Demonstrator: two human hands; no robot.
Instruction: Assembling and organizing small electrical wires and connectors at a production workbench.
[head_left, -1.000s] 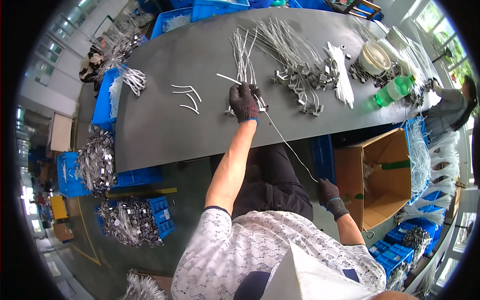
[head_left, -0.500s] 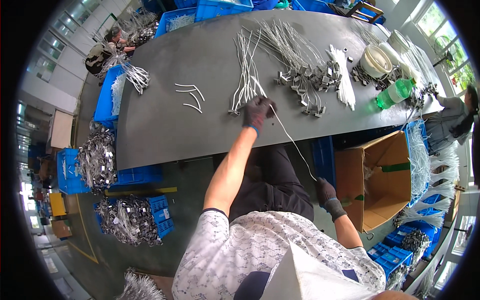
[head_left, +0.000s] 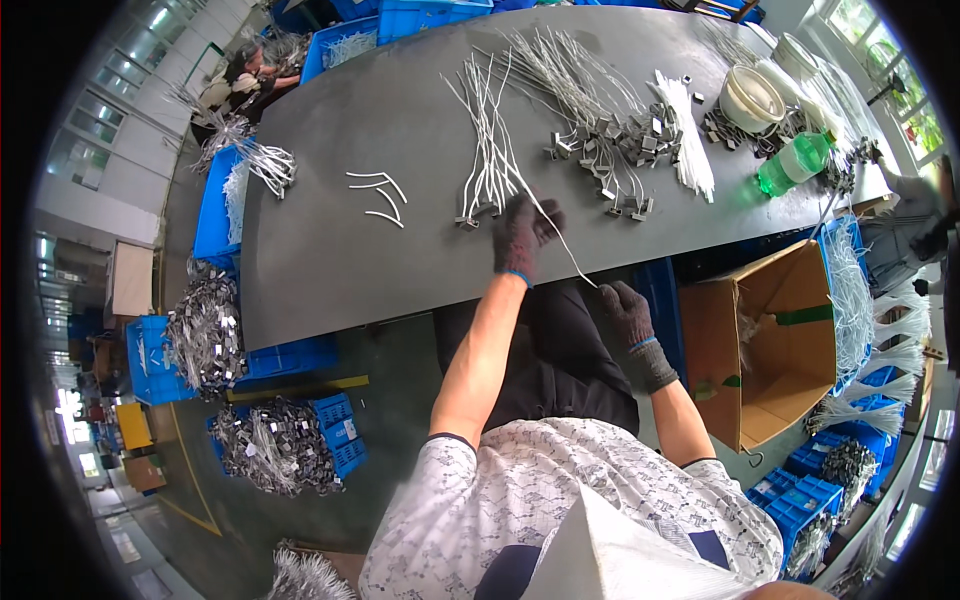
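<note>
My left hand [head_left: 522, 238], in a dark knitted glove, is closed around a thin white wire [head_left: 572, 258] over the table's near edge. The gloved right hand [head_left: 628, 312] pinches the wire's lower end, just off the table. A short slanting stretch of wire spans the space between the two hands. Beyond my left hand lies a bunch of white wires [head_left: 488, 130] with small metal clips [head_left: 468, 222] at their near ends. Further right is a bigger pile of wires with metal clips [head_left: 640, 140]. Several short white tube pieces [head_left: 378, 182] lie to the left.
The grey table [head_left: 320, 250] carries a bundle of white strips [head_left: 683, 140], a white tub [head_left: 750, 100] and a green bottle [head_left: 797, 165] at right. An open cardboard box [head_left: 765, 350] stands beside my right arm. Blue crates [head_left: 340, 440] with metal parts sit on the floor at left. People work at both sides.
My right hand has risen toward the table and closer to my left hand, shortening the wire between them. The left hand has shifted slightly, still on the wire.
</note>
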